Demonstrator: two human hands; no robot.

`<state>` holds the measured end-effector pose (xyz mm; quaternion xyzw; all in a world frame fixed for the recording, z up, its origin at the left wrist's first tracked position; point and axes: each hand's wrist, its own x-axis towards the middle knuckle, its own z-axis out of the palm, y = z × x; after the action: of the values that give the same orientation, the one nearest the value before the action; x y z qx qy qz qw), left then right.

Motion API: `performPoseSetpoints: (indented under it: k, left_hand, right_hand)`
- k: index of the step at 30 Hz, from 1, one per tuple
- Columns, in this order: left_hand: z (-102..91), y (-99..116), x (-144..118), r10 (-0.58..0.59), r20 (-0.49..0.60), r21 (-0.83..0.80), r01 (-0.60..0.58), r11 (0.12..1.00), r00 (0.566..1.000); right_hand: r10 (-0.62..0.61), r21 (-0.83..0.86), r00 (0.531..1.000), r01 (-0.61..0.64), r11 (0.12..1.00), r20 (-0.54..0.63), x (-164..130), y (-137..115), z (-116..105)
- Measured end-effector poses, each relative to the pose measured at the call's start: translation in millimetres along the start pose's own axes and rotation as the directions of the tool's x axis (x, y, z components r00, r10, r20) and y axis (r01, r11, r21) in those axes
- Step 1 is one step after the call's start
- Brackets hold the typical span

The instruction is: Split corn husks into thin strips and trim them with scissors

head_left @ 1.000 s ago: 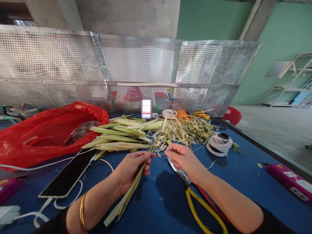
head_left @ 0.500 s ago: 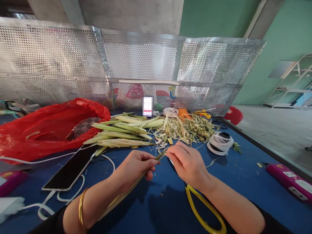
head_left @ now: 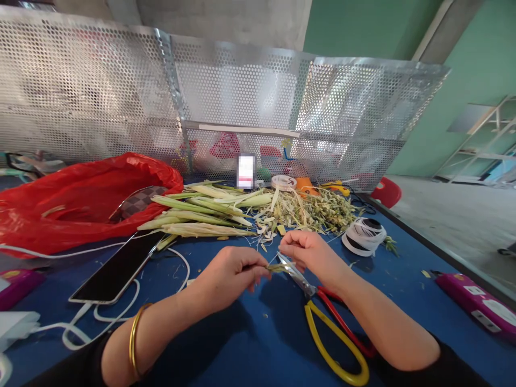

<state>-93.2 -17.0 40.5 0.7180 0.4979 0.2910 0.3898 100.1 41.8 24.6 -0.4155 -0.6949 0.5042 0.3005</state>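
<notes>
"Husk bundle first: where is it?"

"Low in the middle, above the desk. The left hand has it clamped between thumb and fingers, with a thin, frayed end poking out toward the right hand."

"And that right hand?"

"Curled beside the bundle's end, over the scissors. I can't tell whether its fingertips meet, or pinch anything."

"How far along does it look?"

"Partway, I'd judge. One bundle is gathered in the grip, but I see no finished tie on it; the fingers hide most of it. Beyond lies a stack of husks, whole and seemingly unworked, so plenty looks left. The heap of dry scraps suggests some stripping or trimming is done."

"What are they like up close?"

"The stacked husks are long and tapered, pale green to cream, ribbed lengthwise and layered like folded leaves. The scraps are brittle-looking, crinkled and straw-coloured, going olive at the right. The held end is duller, more like twisted fibre."

"Anything smooth?"

"The scissors: bright metal blades, one yellow loop, one red. There's also a spool wound fat with white strand around a dark core, and a red plastic bag, glossy and creased, gaping at the left."
</notes>
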Motion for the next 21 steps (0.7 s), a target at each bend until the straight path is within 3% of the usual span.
performPoseSetpoints:
  k: [3,6,9,11,13,16,18,21]
  left_hand:
    - [-2.4,-2,2,-0.006,-0.137,-0.112,-0.009,0.994,0.991]
    - [-5.5,-6,4,-0.034,-0.253,-0.168,-0.009,0.986,0.967]
    - [-6.7,-8,6,-0.103,-0.291,-0.198,0.045,0.979,0.951]
    - [-5.0,-10,7,-0.154,-0.283,-0.247,0.084,0.965,0.946]
    - [-1.8,-10,8,-0.193,-0.268,-0.328,0.099,0.939,0.944]
    - [2.4,-12,10,-0.216,-0.248,-0.393,0.105,0.913,0.944]
    - [3.6,-13,10,-0.218,-0.246,-0.37,0.116,0.922,0.944]
    - [3.6,-15,10,-0.203,-0.257,-0.294,0.124,0.948,0.945]
  right_hand:
    - [-0.042,-0.057,0.997,0.046,0.997,0.058,0,4,7]
    - [-0.257,-0.334,0.962,0.273,0.902,0.094,-9,0,18]
    - [-0.488,-0.527,0.862,0.48,0.702,0.136,-21,-7,26]
    - [-0.603,-0.502,0.782,0.59,0.632,0.161,-27,-11,30]
    - [-0.636,-0.344,0.751,0.652,0.675,0.175,-28,-11,33]
    - [-0.545,-0.133,0.816,0.573,0.809,0.193,-26,-8,36]
    - [-0.509,-0.161,0.837,0.54,0.826,0.199,-25,-6,38]
    - [-0.571,-0.284,0.788,0.616,0.735,0.231,-26,-5,40]
